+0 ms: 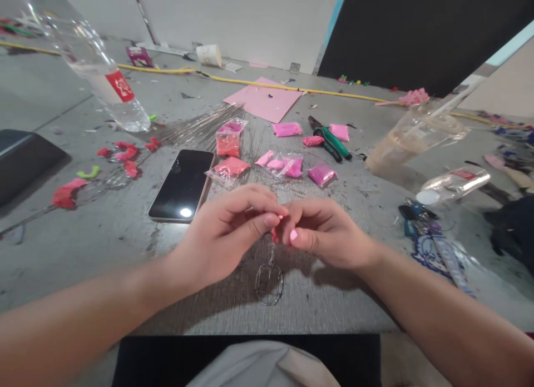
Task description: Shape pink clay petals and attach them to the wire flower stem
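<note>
My left hand [233,234] is closed, pinching a tiny bit of pink clay [281,217] between thumb and forefinger. Right beside it, my right hand [329,234] has its fingers curled in, and a pink dab of clay [294,235] shows at the thumb tip. Whatever its fingers grip is hidden. Just below the fingertips hangs a twisted wire frame [269,284] with a loop at the bottom and red clay [274,235] near its top; which hand carries it I cannot tell.
Bags of pink clay [287,164], a phone [181,184] and green-handled pliers [331,139] lie beyond my hands. Wires [200,128] lie behind the phone. A water bottle [104,81] stands at left; a tilted-looking drink cup [400,139] and keychains [438,248] are at right.
</note>
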{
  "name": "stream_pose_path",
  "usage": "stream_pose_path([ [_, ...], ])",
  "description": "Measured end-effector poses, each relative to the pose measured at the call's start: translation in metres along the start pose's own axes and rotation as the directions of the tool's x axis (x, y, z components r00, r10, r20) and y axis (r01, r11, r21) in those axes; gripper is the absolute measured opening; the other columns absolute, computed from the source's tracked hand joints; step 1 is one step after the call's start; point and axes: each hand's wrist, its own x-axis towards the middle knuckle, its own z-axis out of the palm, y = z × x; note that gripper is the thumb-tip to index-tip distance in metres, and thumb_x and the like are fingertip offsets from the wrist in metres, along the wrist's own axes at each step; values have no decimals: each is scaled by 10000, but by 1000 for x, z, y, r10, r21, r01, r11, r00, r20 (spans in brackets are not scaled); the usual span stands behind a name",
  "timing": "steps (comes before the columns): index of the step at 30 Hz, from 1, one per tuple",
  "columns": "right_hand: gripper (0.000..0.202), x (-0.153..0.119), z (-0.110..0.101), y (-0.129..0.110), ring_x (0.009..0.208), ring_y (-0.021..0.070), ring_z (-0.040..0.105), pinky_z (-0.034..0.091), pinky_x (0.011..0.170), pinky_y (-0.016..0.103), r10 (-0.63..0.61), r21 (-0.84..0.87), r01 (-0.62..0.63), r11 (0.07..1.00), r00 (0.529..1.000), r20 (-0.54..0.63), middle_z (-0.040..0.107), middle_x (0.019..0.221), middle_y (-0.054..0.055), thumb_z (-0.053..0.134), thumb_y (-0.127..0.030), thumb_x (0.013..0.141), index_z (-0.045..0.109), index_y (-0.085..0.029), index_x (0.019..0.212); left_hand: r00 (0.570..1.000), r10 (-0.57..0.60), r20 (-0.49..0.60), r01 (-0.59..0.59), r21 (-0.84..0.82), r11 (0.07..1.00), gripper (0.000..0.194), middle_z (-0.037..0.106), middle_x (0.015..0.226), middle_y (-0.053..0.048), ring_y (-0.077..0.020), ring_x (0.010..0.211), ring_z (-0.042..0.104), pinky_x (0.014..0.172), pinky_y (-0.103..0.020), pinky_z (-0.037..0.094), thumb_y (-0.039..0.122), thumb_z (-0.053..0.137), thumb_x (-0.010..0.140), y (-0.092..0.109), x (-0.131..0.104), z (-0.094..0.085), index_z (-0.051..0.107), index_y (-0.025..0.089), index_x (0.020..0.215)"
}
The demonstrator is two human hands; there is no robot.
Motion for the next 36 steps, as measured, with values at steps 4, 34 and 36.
stream_pose_path([
  [4,244,-2,3,-4,634,96,480,421,575,234,51,78,-57,995,996,74,587,695,-22,812,-310,871,656,-177,738,996,-30,79,44,-185,982,174,673,942,15,-91,855,657,757,-206,554,118,673,968,5,-8,5,777,258,969],
  [34,150,-5,-1,3,649,68,574,485,629,190,136,280,-173,944,980,146,661,712,-9,787,-157,883,694,-135,767,986,6,166,-3,-15,1000,137,686,935,-13,-75,786,675,655,-157,553,84,705,937,8,-8,0,783,192,972],
  [36,155,-5,-1,2,647,70,571,483,626,194,151,282,-185,941,979,140,660,712,-11,795,-171,879,692,-139,768,987,7,162,-10,18,1000,136,683,930,-9,-73,771,667,627,-158,542,90,707,935,9,-8,0,784,199,963],
])
